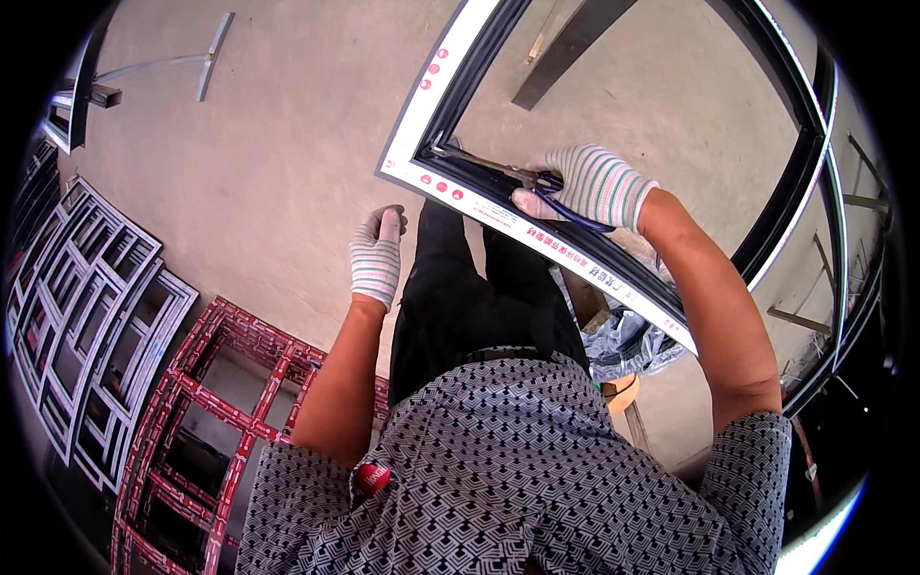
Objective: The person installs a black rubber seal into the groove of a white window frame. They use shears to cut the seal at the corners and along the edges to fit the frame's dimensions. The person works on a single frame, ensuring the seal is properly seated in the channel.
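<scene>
My right hand [599, 187], in a striped knit glove, is closed round scissors [548, 192] with dark blue handles. Their long metal blades lie along the inner channel of a black window frame [565, 230], with the tips at its near-left corner. White printed protective film covers the outer face of that frame. Off to the left of the frame, apart from it, my left hand [377, 251] wears a matching glove. Its fingers are curled in with the thumb over them; whatever they may hold is hidden.
Red-wrapped frames [235, 422] stand low at the left, beside stacked white-and-black frames [91, 316]. A metal bar [216, 57] lies on the floor at the upper left. Clear plastic wrap [628, 340] is bunched under the window frame's near edge. More frame profiles line the right side.
</scene>
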`<state>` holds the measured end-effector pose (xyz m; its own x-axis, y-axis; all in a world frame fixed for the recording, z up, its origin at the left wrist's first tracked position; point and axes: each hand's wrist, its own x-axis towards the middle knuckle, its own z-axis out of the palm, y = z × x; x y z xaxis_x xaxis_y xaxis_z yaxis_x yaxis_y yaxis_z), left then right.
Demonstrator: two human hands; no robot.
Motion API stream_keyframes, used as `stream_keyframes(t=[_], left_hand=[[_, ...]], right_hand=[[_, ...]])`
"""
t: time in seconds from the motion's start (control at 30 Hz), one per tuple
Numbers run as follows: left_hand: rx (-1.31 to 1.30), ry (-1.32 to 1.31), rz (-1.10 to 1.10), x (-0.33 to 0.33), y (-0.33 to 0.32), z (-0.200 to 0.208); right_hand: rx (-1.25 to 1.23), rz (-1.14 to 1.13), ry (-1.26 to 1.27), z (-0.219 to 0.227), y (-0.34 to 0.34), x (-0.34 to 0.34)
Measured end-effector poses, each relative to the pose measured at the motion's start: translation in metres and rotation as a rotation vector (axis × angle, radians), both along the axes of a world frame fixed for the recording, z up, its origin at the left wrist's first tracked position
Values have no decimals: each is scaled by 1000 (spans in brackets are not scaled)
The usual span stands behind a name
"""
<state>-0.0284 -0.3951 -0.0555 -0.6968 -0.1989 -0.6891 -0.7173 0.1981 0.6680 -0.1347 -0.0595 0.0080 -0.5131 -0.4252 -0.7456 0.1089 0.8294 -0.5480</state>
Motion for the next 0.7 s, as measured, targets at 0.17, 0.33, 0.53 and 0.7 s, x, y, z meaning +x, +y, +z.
stream_keyframes(t=[0.17, 0.33, 0.53, 0.7], left_hand=[[70, 57, 43, -11, 12, 5], [120, 29, 80, -21, 13, 5], [95, 35, 66, -23, 2, -5], [84, 2, 52, -27, -12, -12]], right_hand=[[-48, 57, -2, -3, -5, -21], [-13, 128, -47, -8, -12, -39], [42, 154, -67, -6, -17, -51], [-13, 129, -52, -10, -13, -53]])
